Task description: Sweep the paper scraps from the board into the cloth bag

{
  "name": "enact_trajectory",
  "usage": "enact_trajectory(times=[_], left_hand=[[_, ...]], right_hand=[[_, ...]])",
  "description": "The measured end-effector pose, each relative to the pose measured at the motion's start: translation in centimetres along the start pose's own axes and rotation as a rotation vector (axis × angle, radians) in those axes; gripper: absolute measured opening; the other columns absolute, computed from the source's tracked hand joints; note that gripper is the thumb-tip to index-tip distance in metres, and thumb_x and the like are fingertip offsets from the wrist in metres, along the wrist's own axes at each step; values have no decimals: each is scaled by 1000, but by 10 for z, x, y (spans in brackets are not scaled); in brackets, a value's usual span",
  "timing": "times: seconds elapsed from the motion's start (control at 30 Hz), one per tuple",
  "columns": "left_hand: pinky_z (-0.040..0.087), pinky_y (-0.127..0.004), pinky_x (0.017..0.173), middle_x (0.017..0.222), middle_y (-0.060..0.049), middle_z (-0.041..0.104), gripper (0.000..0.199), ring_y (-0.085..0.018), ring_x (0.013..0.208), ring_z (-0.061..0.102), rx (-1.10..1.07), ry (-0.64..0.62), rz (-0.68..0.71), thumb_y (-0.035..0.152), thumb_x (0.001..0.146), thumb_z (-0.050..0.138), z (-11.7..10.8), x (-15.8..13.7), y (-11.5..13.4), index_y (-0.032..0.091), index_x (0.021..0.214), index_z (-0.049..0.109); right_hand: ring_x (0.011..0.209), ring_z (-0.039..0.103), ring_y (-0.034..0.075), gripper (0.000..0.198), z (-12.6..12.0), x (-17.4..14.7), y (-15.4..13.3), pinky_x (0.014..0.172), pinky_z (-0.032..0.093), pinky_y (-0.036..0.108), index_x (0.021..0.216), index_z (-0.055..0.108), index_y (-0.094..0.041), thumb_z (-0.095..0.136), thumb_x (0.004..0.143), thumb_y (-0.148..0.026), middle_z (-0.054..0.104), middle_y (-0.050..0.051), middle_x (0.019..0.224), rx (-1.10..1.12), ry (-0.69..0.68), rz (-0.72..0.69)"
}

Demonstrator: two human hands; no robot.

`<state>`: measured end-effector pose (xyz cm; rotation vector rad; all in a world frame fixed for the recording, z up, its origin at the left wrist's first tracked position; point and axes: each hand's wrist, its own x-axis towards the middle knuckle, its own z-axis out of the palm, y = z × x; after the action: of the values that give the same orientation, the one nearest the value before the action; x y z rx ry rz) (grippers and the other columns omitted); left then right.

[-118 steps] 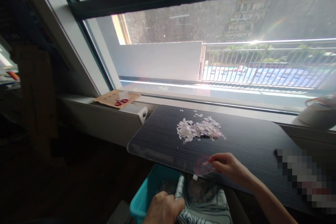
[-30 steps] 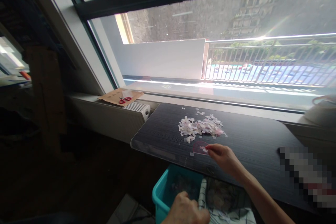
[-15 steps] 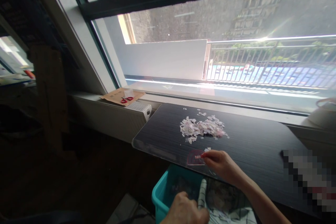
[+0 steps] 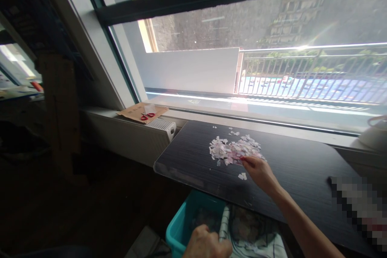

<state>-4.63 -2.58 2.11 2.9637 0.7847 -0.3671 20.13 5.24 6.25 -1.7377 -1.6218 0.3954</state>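
Observation:
A pink see-through plastic piece, shaped like a protractor (image 4: 233, 155), lies over the near side of a heap of small white paper scraps (image 4: 219, 147) on the dark table. My right hand (image 4: 256, 169) pinches its right end between thumb and fingertips. Several loose scraps (image 4: 242, 176) lie just in front of the heap. Low in the view, my left hand (image 4: 206, 242) is curled closed at the edge of a white cloth bag with dark checked lines (image 4: 224, 223). Left of that bag is a turquoise bin (image 4: 175, 227), partly hidden by the hand.
The dark tabletop (image 4: 296, 169) stands against a window sill. Red-handled scissors (image 4: 148, 116) lie on brown paper (image 4: 130, 112) at the left. A blurred-out object (image 4: 359, 213) rests at the table's right edge, and a white rounded object (image 4: 375, 133) stands at far right.
My right hand has moved the pink protractor away from the table's front edge, up onto the paper heap. My left hand, the bin and the checked bag have shifted slightly left together.

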Motion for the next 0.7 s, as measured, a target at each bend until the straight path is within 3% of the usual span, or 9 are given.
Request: enact_trajectory(times=[0.1,0.3,0.43,0.6,0.7], left_hand=[[47,-31,55,68,-6,70,9,-26,56,67,5,-27,-3,28,84,66,-3,-1,-1,21,89,70],[49,-31,56,70,-5,71,12,-26,57,68,-1,-35,-4,33,83,69,-10,0,1,21,87,70],[50,-32,58,71,-5,71,16,-26,58,69,-12,-31,-9,37,85,67,-14,1,5,22,87,70],[51,-33,60,74,-6,71,12,-27,61,69,-24,-76,-13,33,85,67,-21,1,6,21,88,70],[52,-33,64,78,-6,72,10,-27,64,70,-53,-88,-21,30,85,67,-24,0,6,20,89,69]], right_hand=[[81,68,26,39,-15,-12,10,70,47,32,93,78,-18,47,85,-40,76,9,91,-25,17,31],[79,69,25,37,-37,-42,20,72,50,32,90,78,-17,52,82,-42,77,8,87,40,-78,89],[83,70,26,38,-44,-47,20,72,50,31,92,78,-17,52,81,-42,77,8,90,63,-16,118],[81,70,25,36,-51,-51,19,72,49,32,89,78,-18,51,81,-40,78,7,86,30,-98,143],[82,70,26,36,-54,-52,21,74,49,33,91,78,-17,52,80,-41,78,8,87,29,-75,170]])
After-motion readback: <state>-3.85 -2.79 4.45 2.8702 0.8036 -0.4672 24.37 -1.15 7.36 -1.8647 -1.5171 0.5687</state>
